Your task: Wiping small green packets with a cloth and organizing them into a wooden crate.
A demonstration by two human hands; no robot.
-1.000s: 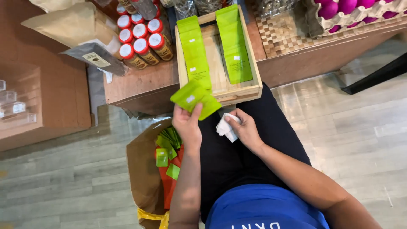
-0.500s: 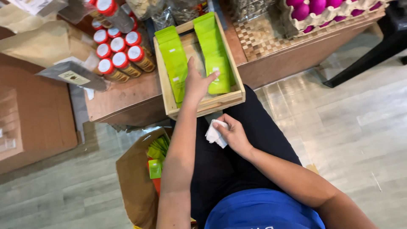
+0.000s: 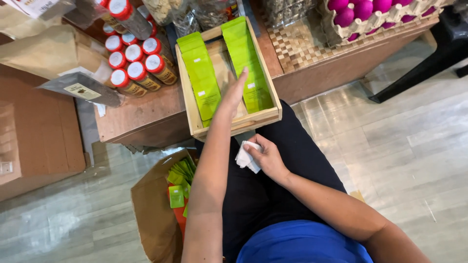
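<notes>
A shallow wooden crate [image 3: 275, 92] stands at the front edge of a low wooden table [image 3: 146, 114], with two rows of green pouches in it. My left hand [image 3: 233, 93] reaches flat into the crate between the left row [image 3: 201, 78] and the right row [image 3: 246, 58], fingers stretched out, holding nothing. My right hand [image 3: 265, 156] rests over my lap, closed on a crumpled white cloth [image 3: 245, 159].
Several red-lidded jars [image 3: 131, 63] stand left of the crate, beside brown paper bags [image 3: 46, 53]. A carton of magenta eggs [image 3: 363, 12] sits at the back right. An open cardboard box [image 3: 153, 214] on the floor holds more green pouches [image 3: 179, 181].
My left hand held green pouches above my lap, carried them into the crate, and now lies flat and empty between the rows. The right hand kept the white cloth.
</notes>
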